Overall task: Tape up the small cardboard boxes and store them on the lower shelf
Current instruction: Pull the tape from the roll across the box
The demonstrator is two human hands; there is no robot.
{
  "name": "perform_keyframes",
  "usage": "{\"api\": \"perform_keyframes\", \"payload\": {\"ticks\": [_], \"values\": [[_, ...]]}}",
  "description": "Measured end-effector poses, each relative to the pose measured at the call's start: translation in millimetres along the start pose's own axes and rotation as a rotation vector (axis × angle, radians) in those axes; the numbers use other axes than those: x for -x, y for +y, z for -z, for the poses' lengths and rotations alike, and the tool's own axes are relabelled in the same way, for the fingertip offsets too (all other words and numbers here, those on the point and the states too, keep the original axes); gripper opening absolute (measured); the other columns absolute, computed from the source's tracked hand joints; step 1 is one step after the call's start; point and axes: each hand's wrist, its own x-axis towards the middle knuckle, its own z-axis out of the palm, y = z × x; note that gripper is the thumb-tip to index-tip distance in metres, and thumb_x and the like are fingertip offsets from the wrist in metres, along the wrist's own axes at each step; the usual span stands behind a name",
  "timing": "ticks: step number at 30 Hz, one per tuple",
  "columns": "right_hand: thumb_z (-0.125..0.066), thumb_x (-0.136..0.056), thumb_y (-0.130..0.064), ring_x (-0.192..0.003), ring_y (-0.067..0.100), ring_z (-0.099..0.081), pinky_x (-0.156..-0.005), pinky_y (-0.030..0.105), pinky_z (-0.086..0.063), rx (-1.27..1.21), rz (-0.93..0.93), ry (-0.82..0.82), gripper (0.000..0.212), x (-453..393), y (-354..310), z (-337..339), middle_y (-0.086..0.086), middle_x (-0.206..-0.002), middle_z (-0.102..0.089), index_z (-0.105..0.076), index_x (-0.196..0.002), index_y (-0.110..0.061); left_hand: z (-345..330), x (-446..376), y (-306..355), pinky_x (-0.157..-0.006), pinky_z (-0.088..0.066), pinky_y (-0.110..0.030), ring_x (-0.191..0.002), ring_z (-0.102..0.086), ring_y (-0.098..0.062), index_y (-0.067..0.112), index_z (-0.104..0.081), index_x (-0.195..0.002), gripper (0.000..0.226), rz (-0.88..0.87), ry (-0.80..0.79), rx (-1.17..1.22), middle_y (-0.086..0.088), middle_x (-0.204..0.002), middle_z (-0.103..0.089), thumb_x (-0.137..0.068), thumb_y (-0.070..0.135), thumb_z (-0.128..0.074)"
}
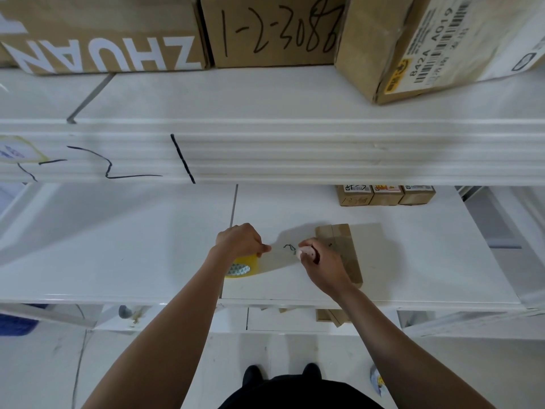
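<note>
My shoes [281, 373] stand on the floor, closest to me, below my two bare arms. My left hand [240, 240] has its grip closed on the tape roll [240, 268], yellow, which sits on the white shelf [118, 246]. My right hand [320, 262] is closed too; its fingers pinch the free end of the clear tape strip [280, 258], stretched flat between both hands. The small cardboard box [343, 246] lies on the same shelf, partly under my right hand and just right of its grip. Its long axis runs away from me toward the back of the shelf. Three little boxes [386, 195] stand in a row farther back. Big cartons [277, 31] sit on the upper shelf.
</note>
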Motion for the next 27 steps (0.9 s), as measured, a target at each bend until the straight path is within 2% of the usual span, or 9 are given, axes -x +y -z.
{"api": "perform_keyframes", "payload": {"ticks": [11,14,19,23,27], "values": [[-0.054,-0.096,-0.02,-0.074,0.009,-0.061,-0.06,0.013,-0.044,0.005,0.008,-0.023,0.013,-0.2,1.7,-0.9,-0.006,-0.084,-0.068,-0.066,-0.099,-0.02,0.5,0.3,0.4,-0.074,-0.043,-0.032,-0.08,-0.06,-0.012,0.03,-0.075,-0.069,0.041,0.013,0.006,0.004,0.014,-0.078,-0.067,-0.083,0.067,-0.064],[-0.054,-0.094,-0.016,-0.07,0.008,-0.058,-0.059,0.014,-0.043,0.01,0.005,-0.031,0.013,-1.0,3.3,-1.5,-0.004,-0.083,-0.067,-0.067,-0.097,-0.018,0.1,-0.1,0.5,-0.075,-0.042,-0.032,-0.08,-0.06,-0.012,0.03,-0.074,-0.068,0.041,0.017,0.008,0.009,0.014,-0.078,-0.067,-0.083,0.067,-0.064],[-0.053,-0.096,-0.018,-0.076,0.01,-0.062,-0.064,0.023,-0.05,0.012,-0.001,-0.016,0.013,-0.9,3.8,-1.4,-0.005,-0.085,-0.068,-0.065,-0.099,-0.02,-0.8,-0.1,-0.7,-0.076,-0.044,-0.033,-0.082,-0.061,-0.013,0.03,-0.074,-0.066,0.042,0.012,0.018,0.018,0.014,-0.077,-0.067,-0.083,0.067,-0.064],[-0.052,-0.102,-0.031,-0.074,0.003,-0.061,-0.059,0.01,-0.044,0.013,0.021,0.022,0.015,-0.3,4.7,-1.9,-0.013,-0.085,-0.065,-0.063,-0.108,-0.024,-1.3,0.4,-0.6,-0.076,-0.043,-0.033,-0.082,-0.061,-0.014,0.029,-0.074,-0.067,0.042,0.006,0.021,0.011,0.014,-0.078,-0.067,-0.083,0.067,-0.063],[-0.05,-0.103,-0.039,-0.076,0.0,-0.062,-0.061,0.009,-0.044,0.03,0.038,0.044,0.026,0.1,4.6,-3.0,-0.018,-0.086,-0.062,-0.063,-0.117,-0.021,-1.0,0.6,-0.5,-0.076,-0.043,-0.033,-0.083,-0.061,-0.015,0.03,-0.074,-0.068,0.042,0.009,0.02,0.009,0.013,-0.079,-0.068,-0.083,0.067,-0.063]]}}
